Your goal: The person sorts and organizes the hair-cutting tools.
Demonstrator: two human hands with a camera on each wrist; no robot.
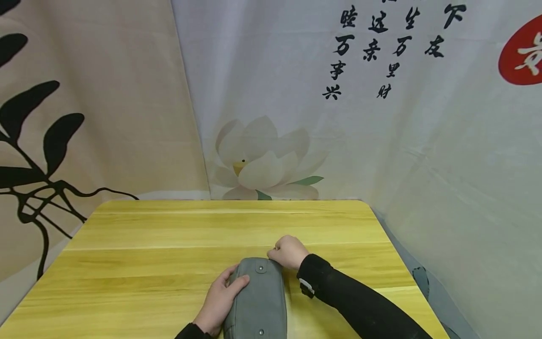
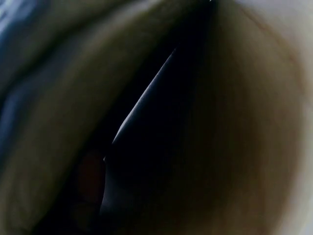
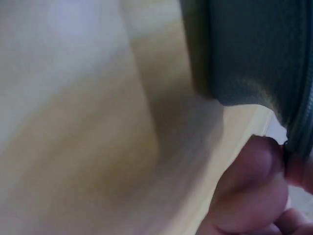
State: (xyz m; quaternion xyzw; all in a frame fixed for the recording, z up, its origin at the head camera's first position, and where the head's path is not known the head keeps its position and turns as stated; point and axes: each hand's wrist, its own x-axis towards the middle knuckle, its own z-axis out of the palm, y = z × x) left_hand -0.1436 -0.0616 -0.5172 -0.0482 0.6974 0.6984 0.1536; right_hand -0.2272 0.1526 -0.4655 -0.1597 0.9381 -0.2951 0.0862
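A grey-green leather-look zip pouch lies lengthwise at the table's near edge, with a snap stud near each end of its upper face. My left hand grips its left side, thumb over the top edge and fingers down the side. At the pouch's far right corner is my right hand, fingers curled. In the right wrist view, its thumb and finger pinch a small dark zipper pull at the end of the pouch's seam. The left wrist view is dark and blurred, mostly filled by the hand.
The yellow wood-grain table stretches out beyond and to both sides of the pouch. Behind it hangs a printed cloth backdrop with a lotus and dark characters. Pale cloth also hangs along the right side.
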